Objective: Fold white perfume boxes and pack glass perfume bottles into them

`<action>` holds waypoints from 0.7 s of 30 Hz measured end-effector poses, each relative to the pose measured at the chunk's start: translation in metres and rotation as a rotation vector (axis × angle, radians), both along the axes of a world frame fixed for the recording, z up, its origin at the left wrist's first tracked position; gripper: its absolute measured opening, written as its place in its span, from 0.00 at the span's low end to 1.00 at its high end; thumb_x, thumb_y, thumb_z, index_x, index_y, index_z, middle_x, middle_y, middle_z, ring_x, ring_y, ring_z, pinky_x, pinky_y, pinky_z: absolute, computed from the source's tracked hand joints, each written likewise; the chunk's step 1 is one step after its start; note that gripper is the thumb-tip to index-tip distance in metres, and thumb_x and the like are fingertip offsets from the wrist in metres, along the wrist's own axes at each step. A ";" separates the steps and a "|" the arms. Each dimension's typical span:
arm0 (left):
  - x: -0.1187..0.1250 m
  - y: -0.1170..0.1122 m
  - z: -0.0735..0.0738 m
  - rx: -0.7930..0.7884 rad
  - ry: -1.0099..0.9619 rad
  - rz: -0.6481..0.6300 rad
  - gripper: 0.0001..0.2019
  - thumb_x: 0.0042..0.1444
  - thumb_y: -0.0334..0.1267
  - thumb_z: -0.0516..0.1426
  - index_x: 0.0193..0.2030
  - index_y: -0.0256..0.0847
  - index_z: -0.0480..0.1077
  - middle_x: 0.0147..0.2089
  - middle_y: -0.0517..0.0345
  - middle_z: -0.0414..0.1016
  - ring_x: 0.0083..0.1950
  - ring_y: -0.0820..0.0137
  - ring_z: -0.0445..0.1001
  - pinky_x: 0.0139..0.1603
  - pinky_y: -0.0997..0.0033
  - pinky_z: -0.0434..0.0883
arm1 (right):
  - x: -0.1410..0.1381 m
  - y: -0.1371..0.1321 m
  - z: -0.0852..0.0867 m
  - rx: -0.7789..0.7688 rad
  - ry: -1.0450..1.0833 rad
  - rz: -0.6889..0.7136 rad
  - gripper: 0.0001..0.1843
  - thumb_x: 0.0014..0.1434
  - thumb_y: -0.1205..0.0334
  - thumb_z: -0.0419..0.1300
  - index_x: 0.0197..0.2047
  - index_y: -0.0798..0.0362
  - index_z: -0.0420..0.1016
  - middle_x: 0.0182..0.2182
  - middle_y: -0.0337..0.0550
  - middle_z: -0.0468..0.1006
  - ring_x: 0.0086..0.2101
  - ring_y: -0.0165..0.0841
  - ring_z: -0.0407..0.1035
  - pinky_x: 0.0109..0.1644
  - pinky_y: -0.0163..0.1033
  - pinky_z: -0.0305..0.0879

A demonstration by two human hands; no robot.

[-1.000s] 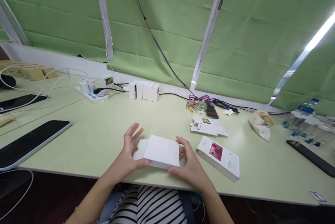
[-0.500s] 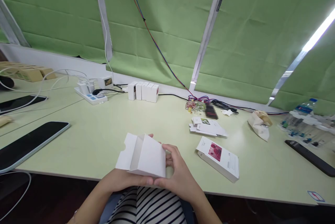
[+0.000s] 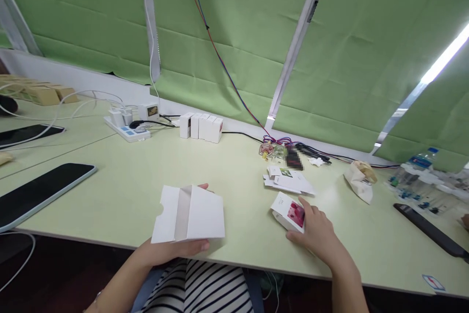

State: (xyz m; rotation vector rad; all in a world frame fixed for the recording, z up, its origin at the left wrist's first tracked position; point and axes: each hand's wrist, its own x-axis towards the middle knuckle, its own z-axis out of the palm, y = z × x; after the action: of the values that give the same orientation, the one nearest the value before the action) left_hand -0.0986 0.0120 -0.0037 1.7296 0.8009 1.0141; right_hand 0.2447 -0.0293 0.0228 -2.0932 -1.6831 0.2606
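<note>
Through the head feed I make out a white garment [image 3: 214,287] with narrow dark stripes, blue cloth [image 3: 145,289] along its side, and a thin bracelet [image 3: 97,297] on the left forearm [image 3: 122,276]; the right forearm [image 3: 346,279] is bare.

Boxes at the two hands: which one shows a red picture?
The printed box in the right hand; the plain box in the left hand shows none.

The plain white box [image 3: 205,213] is at the near side of the tabletop [image 3: 242,176], left of centre, gripped from beneath by the left hand [image 3: 179,250]. Its notched flap spreads leftward, beyond a greyish strip. Well apart to the right, the printed carton [image 3: 279,209], white with a pinkish-red picture, slants nearward, partly covered by the right hand [image 3: 318,229] gripping it.
</note>
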 end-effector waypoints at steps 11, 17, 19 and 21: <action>0.004 -0.012 0.030 -0.022 -0.275 -0.326 0.41 0.44 0.59 0.63 0.63 0.55 0.53 0.62 0.53 0.65 0.62 0.49 0.64 0.59 0.49 0.65 | -0.112 0.010 -0.014 0.092 0.931 0.819 0.49 0.41 0.52 0.70 0.62 0.48 0.50 0.57 0.48 0.60 0.57 0.45 0.59 0.61 0.46 0.56; 0.009 -0.011 0.076 -0.055 -0.110 -0.431 0.43 0.46 0.56 0.62 0.67 0.54 0.50 0.63 0.55 0.65 0.62 0.48 0.64 0.58 0.47 0.65 | -0.108 0.008 -0.013 0.110 0.942 0.838 0.50 0.40 0.49 0.71 0.62 0.45 0.51 0.57 0.47 0.60 0.57 0.46 0.58 0.61 0.49 0.56; 0.015 -0.008 0.086 -0.092 -0.045 -0.433 0.37 0.49 0.52 0.61 0.65 0.49 0.55 0.59 0.55 0.70 0.60 0.51 0.67 0.57 0.49 0.66 | -0.109 0.008 -0.015 0.123 0.938 0.853 0.49 0.40 0.49 0.71 0.62 0.46 0.52 0.57 0.48 0.61 0.57 0.46 0.59 0.60 0.50 0.56; 0.020 -0.005 0.092 -0.081 -0.003 -0.374 0.26 0.52 0.46 0.60 0.58 0.46 0.65 0.53 0.57 0.75 0.57 0.54 0.70 0.56 0.53 0.67 | -0.109 0.008 -0.016 0.123 0.954 0.855 0.49 0.41 0.48 0.71 0.61 0.48 0.52 0.57 0.50 0.61 0.57 0.47 0.59 0.61 0.50 0.56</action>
State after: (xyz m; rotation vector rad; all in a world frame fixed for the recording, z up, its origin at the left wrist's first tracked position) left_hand -0.0782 0.0066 0.0883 1.7250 0.4829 0.7202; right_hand 0.1353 -0.0212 0.0070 -0.7610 -1.7194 1.1474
